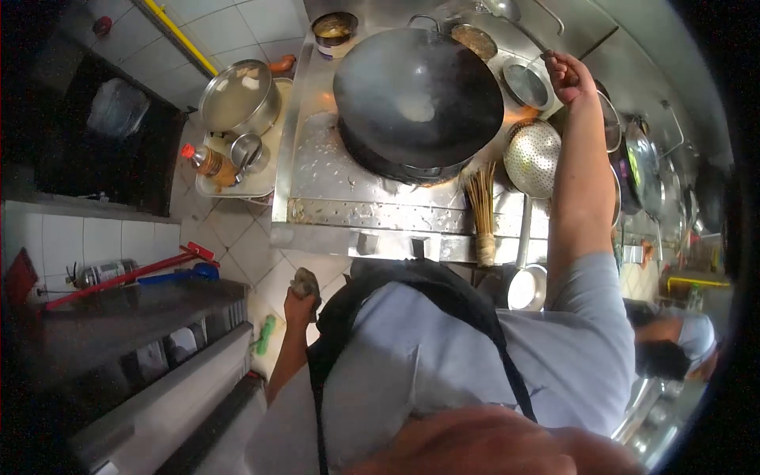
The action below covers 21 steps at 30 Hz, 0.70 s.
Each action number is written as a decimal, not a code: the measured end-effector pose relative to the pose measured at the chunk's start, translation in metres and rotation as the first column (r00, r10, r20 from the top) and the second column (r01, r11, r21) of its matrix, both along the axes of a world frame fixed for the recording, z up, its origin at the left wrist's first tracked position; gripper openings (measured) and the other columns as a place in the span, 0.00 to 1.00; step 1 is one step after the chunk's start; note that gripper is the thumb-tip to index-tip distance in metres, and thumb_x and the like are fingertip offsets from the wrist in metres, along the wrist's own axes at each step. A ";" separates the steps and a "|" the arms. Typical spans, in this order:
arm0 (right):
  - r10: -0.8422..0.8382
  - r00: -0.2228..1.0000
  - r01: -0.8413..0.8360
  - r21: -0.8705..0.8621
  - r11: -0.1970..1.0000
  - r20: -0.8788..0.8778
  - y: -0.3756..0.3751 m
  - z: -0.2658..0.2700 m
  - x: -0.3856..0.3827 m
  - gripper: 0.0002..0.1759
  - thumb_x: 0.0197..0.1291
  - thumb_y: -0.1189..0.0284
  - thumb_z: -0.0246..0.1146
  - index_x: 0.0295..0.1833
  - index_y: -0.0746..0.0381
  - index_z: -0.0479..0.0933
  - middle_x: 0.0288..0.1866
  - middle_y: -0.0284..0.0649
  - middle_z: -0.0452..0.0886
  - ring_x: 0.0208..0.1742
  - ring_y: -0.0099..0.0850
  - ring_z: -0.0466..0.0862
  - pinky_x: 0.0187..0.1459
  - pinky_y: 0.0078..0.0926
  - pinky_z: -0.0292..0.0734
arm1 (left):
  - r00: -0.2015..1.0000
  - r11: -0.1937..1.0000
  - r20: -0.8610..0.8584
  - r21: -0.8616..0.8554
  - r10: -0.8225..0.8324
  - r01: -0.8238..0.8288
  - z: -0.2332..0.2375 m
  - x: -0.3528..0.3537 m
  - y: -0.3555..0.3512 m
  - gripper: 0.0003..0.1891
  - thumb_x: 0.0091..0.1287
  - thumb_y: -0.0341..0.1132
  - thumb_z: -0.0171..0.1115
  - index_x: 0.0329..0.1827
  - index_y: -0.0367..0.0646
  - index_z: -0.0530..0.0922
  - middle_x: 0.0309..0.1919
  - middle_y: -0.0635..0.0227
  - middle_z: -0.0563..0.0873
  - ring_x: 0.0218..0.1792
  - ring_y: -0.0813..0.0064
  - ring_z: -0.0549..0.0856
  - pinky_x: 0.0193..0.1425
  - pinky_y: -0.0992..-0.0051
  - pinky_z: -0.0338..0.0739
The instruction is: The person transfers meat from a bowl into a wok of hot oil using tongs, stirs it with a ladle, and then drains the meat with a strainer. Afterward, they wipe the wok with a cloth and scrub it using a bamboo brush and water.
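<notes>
My right hand reaches out at the upper right, its fingers closed round the thin handle of a ladle. The ladle's bowl is at the top edge, beyond the wok. Low at my left side, my left hand grips a crumpled grey-brown rag. A large black wok sits over the burner in front of me, with haze above it and a pale patch near its middle. Below my right forearm lies a perforated strainer. The wok touches neither hand.
A bamboo brush lies at the stove's front edge. To the left are a metal pot and a red-capped bottle. A small bowl of food stands behind. Another person is at the right.
</notes>
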State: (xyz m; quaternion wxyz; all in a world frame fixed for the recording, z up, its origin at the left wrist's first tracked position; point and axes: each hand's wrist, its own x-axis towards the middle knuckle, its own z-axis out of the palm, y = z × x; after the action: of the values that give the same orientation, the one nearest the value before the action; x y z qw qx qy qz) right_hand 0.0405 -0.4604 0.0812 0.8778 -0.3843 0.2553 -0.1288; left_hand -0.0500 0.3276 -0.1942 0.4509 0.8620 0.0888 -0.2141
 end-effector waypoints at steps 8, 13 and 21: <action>-0.019 0.997 0.003 -0.229 0.974 -0.070 0.035 0.033 -0.014 0.06 0.65 0.74 0.58 0.38 0.66 0.72 0.27 0.36 0.78 0.20 0.17 0.73 0.17 0.08 0.72 | 0.997 0.999 -0.057 -0.024 0.047 -0.048 -0.038 -0.011 0.028 0.28 0.46 0.38 0.70 0.51 0.38 0.75 0.44 0.54 0.86 0.46 0.58 0.86 0.52 0.65 0.80; 0.001 0.918 -0.148 -0.341 0.928 -0.397 0.017 0.043 -0.023 0.10 0.62 0.68 0.59 0.30 0.61 0.73 0.23 0.31 0.78 0.16 0.14 0.75 0.13 0.08 0.71 | 0.993 0.946 -0.109 0.315 -0.042 0.075 -0.059 -0.010 0.029 0.28 0.46 0.38 0.70 0.52 0.37 0.75 0.45 0.52 0.85 0.47 0.55 0.85 0.53 0.62 0.79; -0.040 0.954 -0.051 -0.293 0.955 -0.297 0.021 0.057 0.021 0.08 0.62 0.70 0.59 0.32 0.63 0.74 0.25 0.33 0.80 0.15 0.18 0.75 0.13 0.08 0.70 | 0.999 0.999 0.034 0.033 -0.023 0.021 -0.062 -0.010 0.014 0.27 0.46 0.39 0.69 0.50 0.37 0.76 0.44 0.51 0.85 0.46 0.52 0.85 0.53 0.62 0.78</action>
State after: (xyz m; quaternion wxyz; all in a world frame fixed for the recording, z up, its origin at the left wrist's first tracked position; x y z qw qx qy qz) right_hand 0.0613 -0.4398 0.1378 0.7616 -0.5274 0.3620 -0.1038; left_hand -0.0598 0.3414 -0.2558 0.4359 0.8737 0.0750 -0.2026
